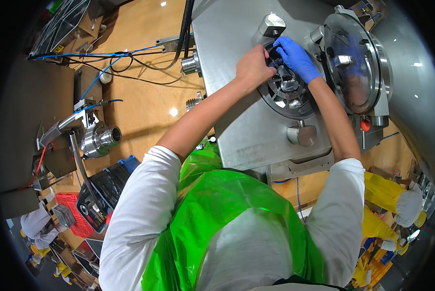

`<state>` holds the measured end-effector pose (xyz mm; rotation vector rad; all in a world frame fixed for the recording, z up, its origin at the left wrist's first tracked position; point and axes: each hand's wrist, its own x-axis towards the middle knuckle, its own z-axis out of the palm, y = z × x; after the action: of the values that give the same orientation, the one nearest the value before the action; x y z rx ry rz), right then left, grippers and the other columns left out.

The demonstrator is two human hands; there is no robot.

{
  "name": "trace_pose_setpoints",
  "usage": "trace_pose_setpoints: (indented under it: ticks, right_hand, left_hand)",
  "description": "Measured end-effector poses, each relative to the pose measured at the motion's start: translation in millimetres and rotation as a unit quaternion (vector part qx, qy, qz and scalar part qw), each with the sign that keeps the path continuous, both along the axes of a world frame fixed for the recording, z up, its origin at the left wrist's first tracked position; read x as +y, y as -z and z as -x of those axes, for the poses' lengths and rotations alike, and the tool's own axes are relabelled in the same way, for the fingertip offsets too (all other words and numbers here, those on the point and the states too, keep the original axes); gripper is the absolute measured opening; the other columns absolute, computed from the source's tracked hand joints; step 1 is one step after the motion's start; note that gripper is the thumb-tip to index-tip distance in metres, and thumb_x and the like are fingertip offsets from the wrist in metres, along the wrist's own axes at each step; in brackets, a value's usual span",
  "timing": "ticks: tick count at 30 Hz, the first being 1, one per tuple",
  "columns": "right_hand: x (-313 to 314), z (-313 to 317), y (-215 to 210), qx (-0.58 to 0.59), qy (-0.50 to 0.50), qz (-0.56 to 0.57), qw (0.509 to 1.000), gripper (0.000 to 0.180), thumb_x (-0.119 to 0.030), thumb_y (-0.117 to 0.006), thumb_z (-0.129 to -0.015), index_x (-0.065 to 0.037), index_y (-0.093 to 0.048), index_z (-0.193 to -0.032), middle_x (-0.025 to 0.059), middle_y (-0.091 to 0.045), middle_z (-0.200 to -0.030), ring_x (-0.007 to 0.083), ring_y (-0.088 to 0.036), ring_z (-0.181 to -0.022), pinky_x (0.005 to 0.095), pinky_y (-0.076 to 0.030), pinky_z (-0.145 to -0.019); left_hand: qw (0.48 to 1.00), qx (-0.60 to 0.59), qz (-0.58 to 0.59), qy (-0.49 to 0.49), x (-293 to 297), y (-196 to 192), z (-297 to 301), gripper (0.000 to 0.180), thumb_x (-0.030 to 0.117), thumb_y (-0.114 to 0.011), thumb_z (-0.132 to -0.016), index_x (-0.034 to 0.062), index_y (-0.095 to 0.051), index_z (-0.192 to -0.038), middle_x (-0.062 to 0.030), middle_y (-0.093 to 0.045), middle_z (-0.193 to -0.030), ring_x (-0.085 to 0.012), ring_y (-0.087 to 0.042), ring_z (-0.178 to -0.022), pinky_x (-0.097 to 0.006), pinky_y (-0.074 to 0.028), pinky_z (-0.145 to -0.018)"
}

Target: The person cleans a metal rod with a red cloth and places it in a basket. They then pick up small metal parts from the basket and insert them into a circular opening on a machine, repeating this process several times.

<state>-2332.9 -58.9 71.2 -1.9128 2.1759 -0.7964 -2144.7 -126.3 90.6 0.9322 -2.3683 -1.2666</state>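
Note:
A steel machine has a round opening [296, 112] in its flat top, with a spoked metal rotor [289, 86] inside. My bare left hand [255, 67] reaches into the far left part of the opening. Its thumb and fingers close around a dark part that I cannot make out. Across from it, my right hand [296, 57] wears a blue glove. Its fingers curl down at the far rim, close to the left fingertips, and their tips are partly hidden. A thick round lid [355, 63] with a clear window stands swung aside at the right.
Steel clamp knobs [302, 134] flank the opening. A red-tipped lever [365, 126] hangs below the lid. At left are a metal pipe fitting [100, 140], a black tool case [106, 189], a red crate [74, 213] and loose hoses. People in yellow aprons [385, 191] stand at right.

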Motion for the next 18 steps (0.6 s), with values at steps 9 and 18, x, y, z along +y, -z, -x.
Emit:
trace_pose_setpoints:
  ticks: [9, 18]
  right_hand:
    - [4.2, -3.2, -14.4, -0.039, 0.038, 0.04, 0.998, 0.016, -0.009, -0.058, -0.09, -0.002, -0.057, -0.104, 0.0143, -0.062, -0.099, 0.0289, -0.061, -0.092, 0.0355, -0.048, -0.081]
    - [3.1, 4.2, 1.9, -0.047, 0.038, -0.011, 0.998, 0.018, -0.02, -0.06, -0.089, -0.008, -0.059, -0.102, 0.0138, -0.065, -0.098, 0.0351, -0.061, -0.09, 0.0402, -0.048, -0.078]
  left_hand:
    - [0.999, 0.039, -0.017, -0.013, -23.1, 3.5, 6.2, 0.038, 0.021, -0.072, -0.068, 0.0037, -0.059, -0.099, -0.008, -0.066, -0.083, -0.0246, -0.064, -0.08, -0.035, -0.05, -0.074]
    - [0.993, 0.043, -0.113, 0.009, -36.0, 22.9, 10.7, 0.033, 0.023, -0.076, -0.069, 0.0061, -0.068, -0.096, -0.0036, -0.068, -0.078, -0.0184, -0.066, -0.072, -0.031, -0.051, -0.069]
